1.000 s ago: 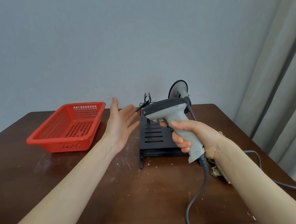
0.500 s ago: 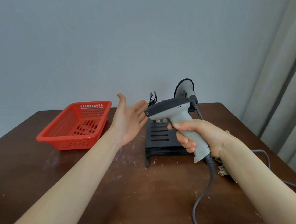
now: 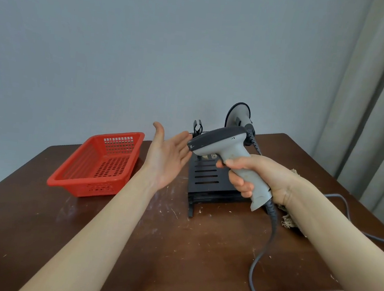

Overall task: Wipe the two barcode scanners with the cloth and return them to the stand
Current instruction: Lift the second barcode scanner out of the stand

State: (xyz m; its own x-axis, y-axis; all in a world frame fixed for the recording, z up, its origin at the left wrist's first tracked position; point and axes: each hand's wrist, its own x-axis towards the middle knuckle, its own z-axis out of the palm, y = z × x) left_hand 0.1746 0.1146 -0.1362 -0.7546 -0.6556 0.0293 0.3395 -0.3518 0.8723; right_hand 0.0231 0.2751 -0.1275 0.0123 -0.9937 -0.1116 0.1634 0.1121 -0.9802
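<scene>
1. The grey-and-black pistol-grip barcode scanner [image 3: 224, 146] is in the air above the dark brown wooden table [image 3: 175, 250], in front of the black slotted stand [image 3: 206, 182] and clear of it. Its nose points left.
2. Your right hand [image 3: 259, 176] holds it by the handle, with the fingers [image 3: 241, 186] wrapped tight round the grip. The grey cable [image 3: 262, 259] hangs from the butt and runs off the near table edge.
3. Your left hand [image 3: 168, 157] is palm-up just beside the scanner's nose, fingers straight and spread, holding nothing. Whether the fingertips touch the nose cannot be told.
4. The frayed beige cloth [image 3: 288, 220] lies on the table under your right wrist, mostly hidden. Neither hand has it.
5. A second grey unit [image 3: 239, 117] with a round black-rimmed face stands at the back, behind the stand. It is probably the other scanner. Whether it sits in the stand cannot be told.
6. The red perforated plastic basket [image 3: 82, 188] sits to the left, well apart from the stand.
7. Judgement on progress: early.
   - One scanner is lifted out.
   - No wiping is under way, since the cloth is not in hand.
   - Left for this unit: take up the cloth, wipe, re-seat it in the stand.
   - Then the same for the second unit.
</scene>
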